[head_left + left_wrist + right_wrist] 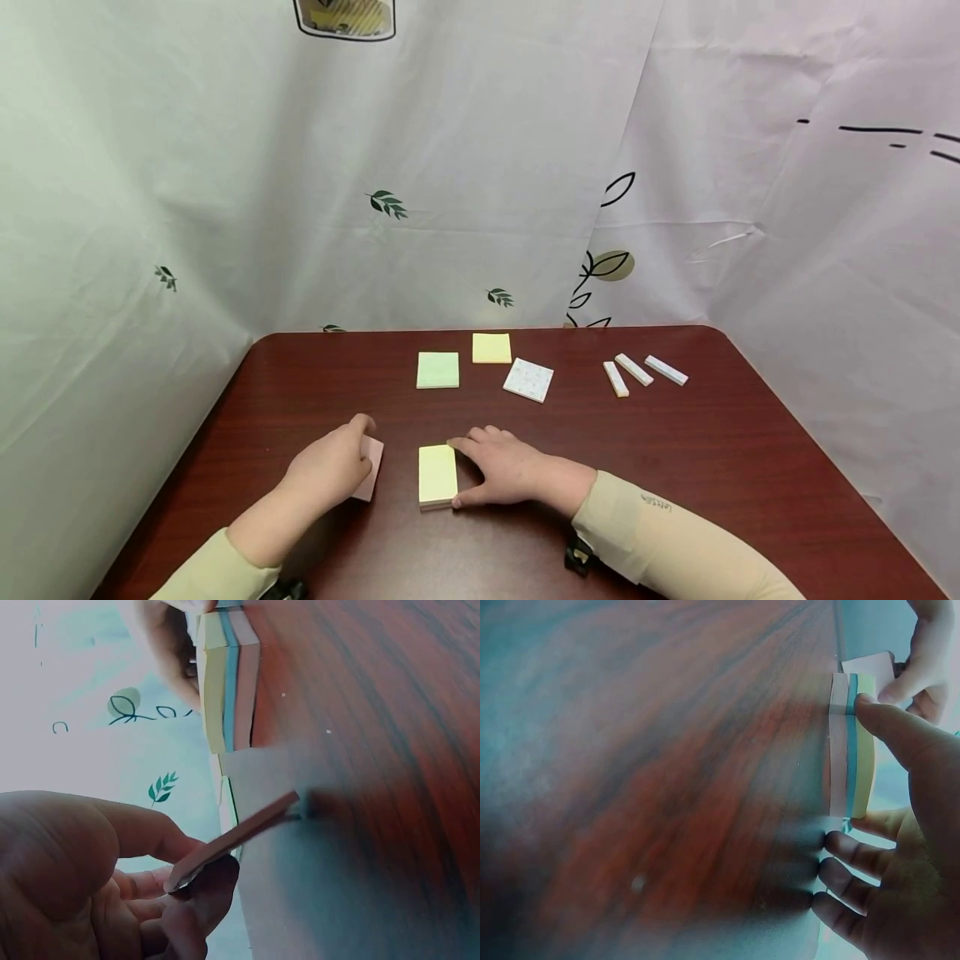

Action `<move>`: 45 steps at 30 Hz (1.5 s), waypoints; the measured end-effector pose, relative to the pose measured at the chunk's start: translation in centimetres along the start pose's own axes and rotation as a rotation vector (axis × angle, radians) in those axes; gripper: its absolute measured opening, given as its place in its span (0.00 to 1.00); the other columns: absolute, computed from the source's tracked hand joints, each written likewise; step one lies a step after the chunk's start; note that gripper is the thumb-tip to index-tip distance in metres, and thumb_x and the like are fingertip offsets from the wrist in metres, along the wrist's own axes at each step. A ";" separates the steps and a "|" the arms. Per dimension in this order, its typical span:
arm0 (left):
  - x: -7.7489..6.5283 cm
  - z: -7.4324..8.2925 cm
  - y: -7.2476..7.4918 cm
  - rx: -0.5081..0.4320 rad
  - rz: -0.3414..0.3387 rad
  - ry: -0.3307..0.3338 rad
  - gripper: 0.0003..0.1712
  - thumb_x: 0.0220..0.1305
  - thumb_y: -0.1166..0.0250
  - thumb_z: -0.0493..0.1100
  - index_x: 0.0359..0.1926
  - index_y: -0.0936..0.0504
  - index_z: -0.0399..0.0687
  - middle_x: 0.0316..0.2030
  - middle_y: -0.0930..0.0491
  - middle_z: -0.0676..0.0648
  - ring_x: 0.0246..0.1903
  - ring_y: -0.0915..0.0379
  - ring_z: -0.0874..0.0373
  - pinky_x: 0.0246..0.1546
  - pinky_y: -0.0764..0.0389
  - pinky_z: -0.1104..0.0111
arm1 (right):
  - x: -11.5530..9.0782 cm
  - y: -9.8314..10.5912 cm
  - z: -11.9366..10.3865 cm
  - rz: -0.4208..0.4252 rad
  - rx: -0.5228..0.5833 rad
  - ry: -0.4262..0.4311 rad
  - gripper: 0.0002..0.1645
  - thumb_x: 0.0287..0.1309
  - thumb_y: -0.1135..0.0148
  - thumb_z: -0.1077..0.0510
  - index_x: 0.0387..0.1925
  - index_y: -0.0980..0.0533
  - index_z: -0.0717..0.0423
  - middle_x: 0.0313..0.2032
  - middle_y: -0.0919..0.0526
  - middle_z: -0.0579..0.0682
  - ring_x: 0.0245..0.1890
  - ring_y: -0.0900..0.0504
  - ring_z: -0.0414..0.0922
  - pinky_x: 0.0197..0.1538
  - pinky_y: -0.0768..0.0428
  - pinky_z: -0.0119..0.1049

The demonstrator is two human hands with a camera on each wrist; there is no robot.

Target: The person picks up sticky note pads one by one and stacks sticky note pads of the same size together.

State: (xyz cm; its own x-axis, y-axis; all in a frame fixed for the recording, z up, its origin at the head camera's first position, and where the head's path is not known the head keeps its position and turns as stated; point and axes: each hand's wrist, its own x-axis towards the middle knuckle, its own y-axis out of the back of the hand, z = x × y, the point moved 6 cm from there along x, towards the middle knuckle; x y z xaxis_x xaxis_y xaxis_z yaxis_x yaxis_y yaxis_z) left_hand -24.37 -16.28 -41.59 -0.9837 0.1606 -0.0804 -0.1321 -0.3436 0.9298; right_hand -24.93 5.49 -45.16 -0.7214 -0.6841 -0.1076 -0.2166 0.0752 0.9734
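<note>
A dark reddish-brown wood-grain table (322, 383) with rounded far corners stands before a creased white fabric backdrop (247, 150). Toward its far edge lies a yellow sticky-note pad (492, 348), with a pale green pad (438, 370) to its left, slightly nearer. A white, faintly patterned pad (528, 380) is turned askew just beside the yellow one. Farther right, three slim white bars (633, 369) lie slantwise near one another. The fabric carries small green leaf sprigs (387, 203), a black-outlined plant with an olive patch (621, 265), black dashes (881, 129) and, cut off above, a yellowish black-bordered motif (348, 18).
</note>
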 end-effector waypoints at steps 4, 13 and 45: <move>0.2 -0.1 0.0 -0.067 -0.031 0.010 0.26 0.53 0.42 0.32 0.56 0.26 0.38 0.34 0.19 0.47 0.28 0.28 0.57 0.30 0.26 0.60 | 0.0 0.0 0.0 -0.003 -0.001 0.000 0.50 0.54 0.38 0.26 0.71 0.35 0.46 0.54 0.26 0.43 0.53 0.28 0.42 0.59 0.29 0.39; 0.2 -0.1 -0.8 -0.314 -0.071 0.010 0.23 0.53 0.41 0.28 0.53 0.22 0.37 0.32 0.22 0.48 0.30 0.29 0.56 0.31 0.27 0.64 | 0.1 0.0 0.0 0.001 -0.008 0.000 0.51 0.53 0.37 0.26 0.71 0.35 0.47 0.54 0.26 0.43 0.52 0.28 0.42 0.59 0.29 0.39; 0.5 0.7 -2.5 0.036 -0.001 -0.080 0.18 0.51 0.30 0.39 0.46 0.16 0.48 0.41 0.23 0.47 0.43 0.24 0.46 0.43 0.26 0.47 | 0.2 -0.1 0.1 0.007 -0.009 0.009 0.50 0.53 0.38 0.25 0.70 0.34 0.46 0.53 0.26 0.44 0.52 0.28 0.42 0.58 0.28 0.38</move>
State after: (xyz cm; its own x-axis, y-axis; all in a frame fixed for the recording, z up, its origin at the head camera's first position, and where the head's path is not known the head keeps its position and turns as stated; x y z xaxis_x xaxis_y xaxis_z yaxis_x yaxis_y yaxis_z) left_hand -24.48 -14.69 -43.75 -0.9707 0.2343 -0.0535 -0.1268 -0.3102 0.9422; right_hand -25.08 5.41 -45.26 -0.7168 -0.6901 -0.0992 -0.2059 0.0736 0.9758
